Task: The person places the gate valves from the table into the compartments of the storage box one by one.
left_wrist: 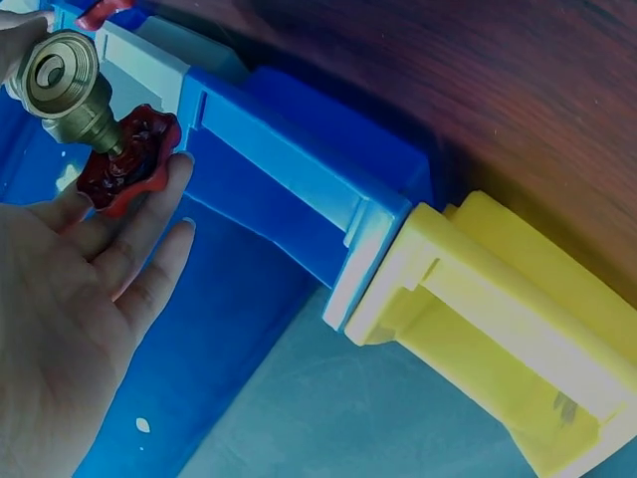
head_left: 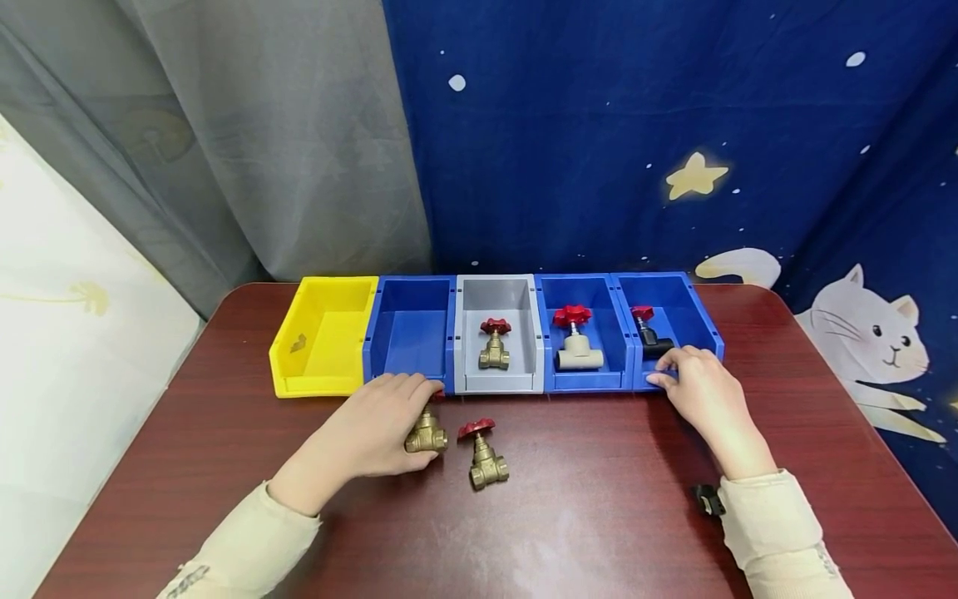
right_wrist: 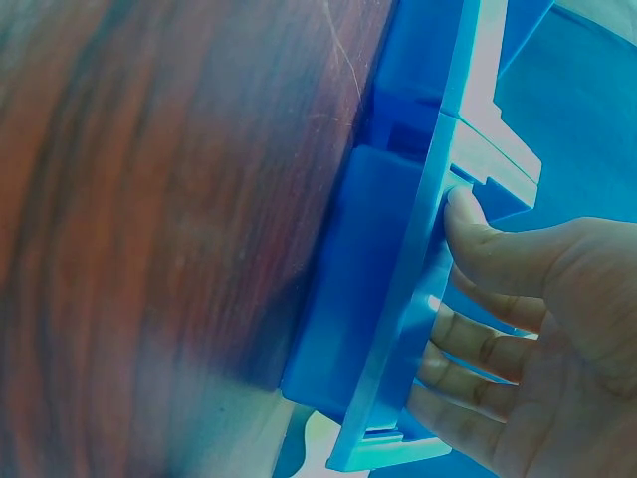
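Observation:
My left hand (head_left: 382,424) holds a brass gate valve (head_left: 427,436) with a red handwheel, in front of the second bin from the left. In the left wrist view the handwheel (left_wrist: 129,159) lies against the fingers, and the thumb is at the brass body. A second brass valve (head_left: 488,466) lies on the table just to the right. My right hand (head_left: 703,387) is at the front of the rightmost blue bin (head_left: 669,291), fingers loosely bent inside and thumb near the rim. Beside those fingertips, a black valve (head_left: 656,345) with a red handwheel rests in that bin.
The bins stand side by side along the table's back. A brass valve (head_left: 494,356) is in the grey bin (head_left: 497,381), a beige valve (head_left: 579,353) in the blue bin (head_left: 591,381) beside it. The yellow bin (head_left: 318,385) is at the left end, next to another blue bin (head_left: 415,287).

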Available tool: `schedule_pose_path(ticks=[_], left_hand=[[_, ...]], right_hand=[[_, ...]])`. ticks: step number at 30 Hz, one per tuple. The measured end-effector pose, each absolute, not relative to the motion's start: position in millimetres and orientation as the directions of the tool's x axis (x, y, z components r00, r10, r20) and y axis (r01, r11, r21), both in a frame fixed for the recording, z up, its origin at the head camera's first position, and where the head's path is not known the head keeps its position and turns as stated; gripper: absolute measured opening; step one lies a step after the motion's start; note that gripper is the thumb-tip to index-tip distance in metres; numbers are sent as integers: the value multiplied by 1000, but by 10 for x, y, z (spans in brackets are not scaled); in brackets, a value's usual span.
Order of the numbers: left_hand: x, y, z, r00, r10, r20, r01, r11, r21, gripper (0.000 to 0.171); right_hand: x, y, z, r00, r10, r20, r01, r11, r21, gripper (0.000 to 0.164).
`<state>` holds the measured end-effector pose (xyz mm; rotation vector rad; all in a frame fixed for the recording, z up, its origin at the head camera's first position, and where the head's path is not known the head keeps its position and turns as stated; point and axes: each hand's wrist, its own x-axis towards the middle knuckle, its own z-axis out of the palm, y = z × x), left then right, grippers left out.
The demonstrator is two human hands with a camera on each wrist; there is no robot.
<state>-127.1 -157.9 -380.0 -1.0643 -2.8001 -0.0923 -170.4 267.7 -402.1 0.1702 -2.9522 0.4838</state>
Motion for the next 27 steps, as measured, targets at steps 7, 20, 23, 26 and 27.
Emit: schedule_pose_path(ticks=[7,20,23,26,27], left_hand=[[-1320,-1612,-3764,-746,644,168,654,756,5,80],[-1503,-1671,-3638,-753,632,183,645,764,17,80],[-1556,-1684,-3613,-758,626,187,640,768,21,80],[-1601,-1692,-3588,-758,624,192,637,771,8,82],[-1616,-1694,-3580,-757,624,194,636,771,4,82]], right_hand=[[-1711,2674,-4008,-984,-89,153,-134,941,-310,18],[-1694,2680,-4021,-982,-96,163,-143,941,-307,17],[-1695,2681,-4029,-981,-98,167,-146,941,-305,17],[-1693,2681,-4030,-981,-96,166,-144,941,-305,17],[-1696,2682,-4030,-982,-95,164,-143,942,-305,17]])
